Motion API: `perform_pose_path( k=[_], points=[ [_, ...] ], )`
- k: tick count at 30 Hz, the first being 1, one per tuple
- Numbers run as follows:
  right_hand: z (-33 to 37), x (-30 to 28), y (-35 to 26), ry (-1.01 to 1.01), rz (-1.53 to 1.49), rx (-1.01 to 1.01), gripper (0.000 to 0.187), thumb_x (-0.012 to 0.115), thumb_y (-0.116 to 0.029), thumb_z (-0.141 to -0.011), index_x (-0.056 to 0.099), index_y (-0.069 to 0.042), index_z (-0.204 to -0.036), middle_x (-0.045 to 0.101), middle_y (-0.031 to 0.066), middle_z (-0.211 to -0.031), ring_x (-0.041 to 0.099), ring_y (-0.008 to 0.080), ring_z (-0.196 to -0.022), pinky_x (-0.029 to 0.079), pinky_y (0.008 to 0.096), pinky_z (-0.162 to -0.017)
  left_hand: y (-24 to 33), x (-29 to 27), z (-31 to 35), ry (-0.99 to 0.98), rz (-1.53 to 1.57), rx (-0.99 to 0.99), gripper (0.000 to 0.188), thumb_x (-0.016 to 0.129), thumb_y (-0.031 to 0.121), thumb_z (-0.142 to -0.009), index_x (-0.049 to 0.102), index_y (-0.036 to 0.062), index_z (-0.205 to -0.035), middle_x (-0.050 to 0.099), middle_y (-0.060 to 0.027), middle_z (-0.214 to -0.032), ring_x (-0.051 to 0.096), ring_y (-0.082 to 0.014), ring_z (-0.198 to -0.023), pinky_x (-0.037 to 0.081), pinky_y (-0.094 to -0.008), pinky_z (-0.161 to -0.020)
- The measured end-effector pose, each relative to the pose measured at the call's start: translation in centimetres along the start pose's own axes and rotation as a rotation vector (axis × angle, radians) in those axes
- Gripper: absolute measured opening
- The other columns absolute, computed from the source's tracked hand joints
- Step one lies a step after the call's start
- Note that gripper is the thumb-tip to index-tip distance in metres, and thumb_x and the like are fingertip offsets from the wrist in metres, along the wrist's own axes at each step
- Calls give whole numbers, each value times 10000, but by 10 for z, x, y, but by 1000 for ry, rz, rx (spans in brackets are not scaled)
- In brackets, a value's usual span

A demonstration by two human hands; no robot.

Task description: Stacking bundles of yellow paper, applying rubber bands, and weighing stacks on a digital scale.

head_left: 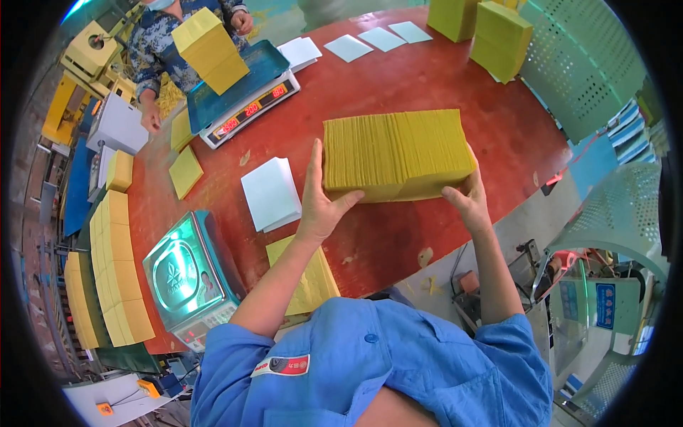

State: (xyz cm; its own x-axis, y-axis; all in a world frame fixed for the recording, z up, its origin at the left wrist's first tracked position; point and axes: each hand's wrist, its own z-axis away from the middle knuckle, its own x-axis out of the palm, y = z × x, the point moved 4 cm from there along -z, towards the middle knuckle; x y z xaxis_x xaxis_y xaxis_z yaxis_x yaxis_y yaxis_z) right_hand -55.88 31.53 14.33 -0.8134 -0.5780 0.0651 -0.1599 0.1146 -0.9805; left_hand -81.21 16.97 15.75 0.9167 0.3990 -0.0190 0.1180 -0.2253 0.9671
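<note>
A thick stack of yellow paper sheets (395, 153) lies on its side, sheet edges facing up, between my two hands over the red table. My left hand (321, 206) presses its left end, with the thumb along the near side. At the right end my right hand (469, 199) grips it the same way, thumb on the near lower corner. Below my left forearm sits another pile of yellow sheets (313, 281) at the table's near edge. A stack of white sheets (272, 193) rests just left of my left hand.
A digital scale (249, 107) with a blue tray bears a yellow block (210, 50); a co-worker (163, 35) stands behind it. Nearer left is a second scale (181, 274). Yellow stacks (117, 263) line the left edge, others (501, 39) the far right. White sheets (348, 48) lie far off.
</note>
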Motion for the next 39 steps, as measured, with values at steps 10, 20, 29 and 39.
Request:
perform_pose_path(
  k=[10,20,29,39],
  points=[
    [-4,-7,0,4,-47,-26,1021,803,-310,-784,180,-40,-1547,320,120,-1546,308,249,-1432,271,417,-1164,31,-4,-19,31,-398,193,1134,840,407,-741,134,43,-1550,205,-190,-1586,252,-318,-1462,246,-435,-1189],
    [-5,-10,49,-96,-78,145,826,781,-265,-832,327,-15,-1476,502,103,-1387,472,208,-1286,395,376,-1066,-60,-6,6,-89,-103,-197,916,826,272,-792,278,26,-1484,486,-150,-1403,511,-233,-1259,451,-377,-1017],
    [-58,-9,-63,-21,502,167,614,626,-475,-922,534,-4,-1305,693,136,-1025,664,188,-959,517,330,-848,58,9,-29,60,-510,-104,693,583,604,-914,616,-79,-1033,662,-218,-726,679,-305,-659,505,-388,-599],
    [-59,-9,-11,-130,489,364,598,605,-387,-950,474,-8,-1394,629,164,-1249,593,230,-1162,443,347,-998,-34,-41,-27,-94,-629,-556,1014,220,803,-906,663,-103,-807,649,-319,-833,643,-424,-919,472,-449,-884]
  ],
)
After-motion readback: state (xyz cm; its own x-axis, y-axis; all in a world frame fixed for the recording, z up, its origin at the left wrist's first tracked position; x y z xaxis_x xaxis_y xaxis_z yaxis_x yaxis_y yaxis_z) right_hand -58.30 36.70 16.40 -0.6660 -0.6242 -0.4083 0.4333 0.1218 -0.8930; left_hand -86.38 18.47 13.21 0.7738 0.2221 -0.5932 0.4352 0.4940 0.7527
